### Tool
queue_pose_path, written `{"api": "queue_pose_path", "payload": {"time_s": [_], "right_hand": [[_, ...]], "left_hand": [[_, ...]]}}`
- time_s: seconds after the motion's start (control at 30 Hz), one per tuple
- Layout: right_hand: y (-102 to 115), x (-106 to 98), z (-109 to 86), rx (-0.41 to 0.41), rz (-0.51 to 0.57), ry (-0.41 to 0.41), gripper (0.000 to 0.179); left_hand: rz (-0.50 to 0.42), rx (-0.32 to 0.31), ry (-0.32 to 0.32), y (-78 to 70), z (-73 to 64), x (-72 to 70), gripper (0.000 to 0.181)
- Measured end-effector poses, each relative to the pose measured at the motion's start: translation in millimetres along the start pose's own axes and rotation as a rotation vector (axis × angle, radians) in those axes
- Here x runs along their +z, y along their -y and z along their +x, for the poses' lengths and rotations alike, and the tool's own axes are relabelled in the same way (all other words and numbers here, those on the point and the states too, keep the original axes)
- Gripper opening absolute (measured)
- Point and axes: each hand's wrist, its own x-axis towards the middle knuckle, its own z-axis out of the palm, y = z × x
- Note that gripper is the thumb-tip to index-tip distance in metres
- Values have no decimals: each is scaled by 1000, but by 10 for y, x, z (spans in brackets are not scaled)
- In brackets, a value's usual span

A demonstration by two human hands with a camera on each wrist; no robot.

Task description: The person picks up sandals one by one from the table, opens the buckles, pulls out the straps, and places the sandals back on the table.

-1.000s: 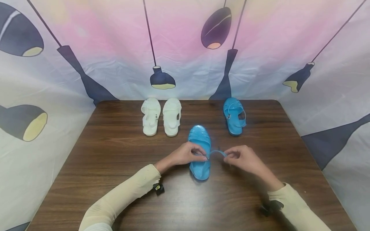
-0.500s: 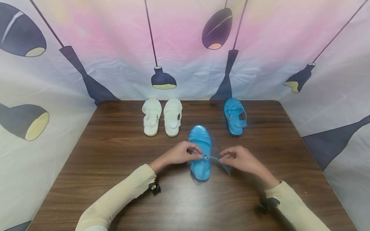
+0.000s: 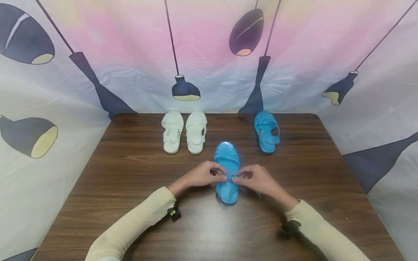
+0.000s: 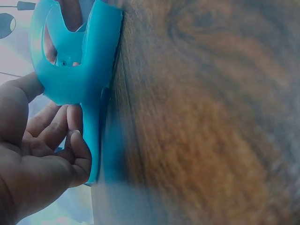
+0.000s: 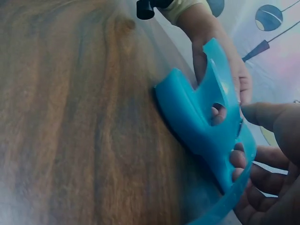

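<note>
A blue sandal (image 3: 227, 154) lies flat on the brown table, toe pointing away, with a small metal buckle (image 3: 233, 177) on its right side. My left hand (image 3: 205, 173) grips the sandal from the left, fingers curled against its side and thumb reaching over it. My right hand (image 3: 261, 179) pinches the sandal's right side at the buckle, thumb on top and fingers outside. In the right wrist view the loose blue strap (image 5: 225, 201) runs in front of those fingers. Its tip shows below the right hand in the head view.
Another blue sandal (image 3: 267, 132) stands at the back right of the table (image 3: 130, 163). Two white sandals (image 3: 173, 132) sit side by side at the back left. A patterned curtain (image 3: 137, 43) hangs behind the table.
My right hand has let go of the strap and moved left to the buckle. The strap, earlier stretched to the right, now droops. My left thumb has drawn back slightly from the buckle.
</note>
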Motion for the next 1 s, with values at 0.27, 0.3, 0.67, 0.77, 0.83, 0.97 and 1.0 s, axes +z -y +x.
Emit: {"api": "queue_pose_path", "payload": {"time_s": [0.27,0.3,0.67,0.77,0.83,0.97,1.0], "right_hand": [[-1,63,67,-46,2,-26,23],[-1,67,72,-50,1,-29,22],[35,78,55,-100,-3,-58,17],[45,80,37,-133,-10,-68,15],[43,80,29,-161,-9,-76,15],[20,81,27,-202,-4,-79,14],[12,81,28,-210,-5,-77,14]], "left_hand": [[-11,2,2,8,10,5,26],[-11,4,3,8,12,4,26],[52,81,28,-28,59,20,23],[55,110,24,-29,67,27,20],[45,114,13,-19,69,27,18],[33,120,-2,8,67,17,17],[30,121,-6,15,65,13,18]]}}
